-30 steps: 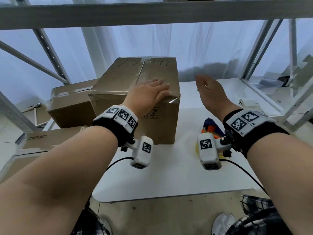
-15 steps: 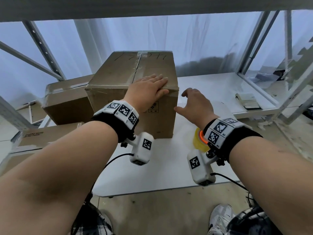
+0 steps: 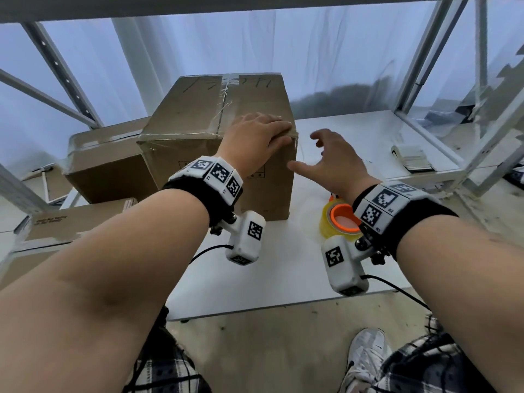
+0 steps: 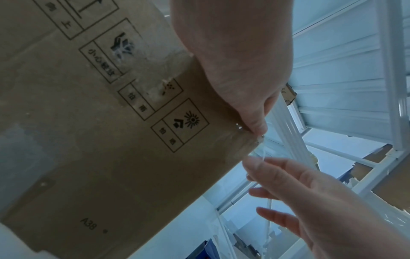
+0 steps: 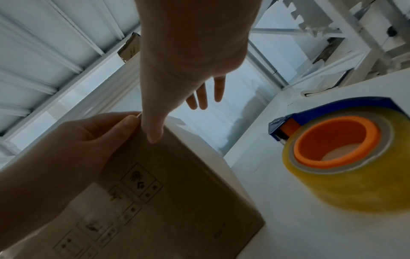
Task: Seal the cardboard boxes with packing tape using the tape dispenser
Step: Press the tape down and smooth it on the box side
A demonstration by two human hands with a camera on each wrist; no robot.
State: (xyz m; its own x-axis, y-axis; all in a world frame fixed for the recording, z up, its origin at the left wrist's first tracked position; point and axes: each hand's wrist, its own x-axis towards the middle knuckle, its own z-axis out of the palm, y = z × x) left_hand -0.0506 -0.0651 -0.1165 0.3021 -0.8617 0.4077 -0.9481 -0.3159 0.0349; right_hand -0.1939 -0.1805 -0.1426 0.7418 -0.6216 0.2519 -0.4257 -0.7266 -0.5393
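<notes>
A tall brown cardboard box (image 3: 198, 120) stands on the white table (image 3: 283, 279), with clear tape along its top seam. My left hand (image 3: 263, 134) lies flat on the box top at its near right corner, fingers straight. In the left wrist view its thumb (image 4: 255, 122) sits at the corner of the printed front face (image 4: 111, 122). My right hand (image 3: 314, 154) is beside the box with its fingers spread, and its thumb (image 5: 153, 129) touches that same corner. The tape dispenser (image 3: 340, 219), a yellowish roll on an orange core in a blue frame (image 5: 341, 157), lies on the table under my right wrist.
Two more cardboard boxes (image 3: 107, 163) sit left of the tall one, with flat cardboard (image 3: 71, 219) nearer me. A small white pad (image 3: 411, 157) lies at the right. Metal rack posts (image 3: 419, 58) frame the table. The table's front edge (image 3: 283, 306) is close to my legs.
My right hand came down and left from the box's far right side to its near right corner, fingers spreading. My left hand stayed on the box top.
</notes>
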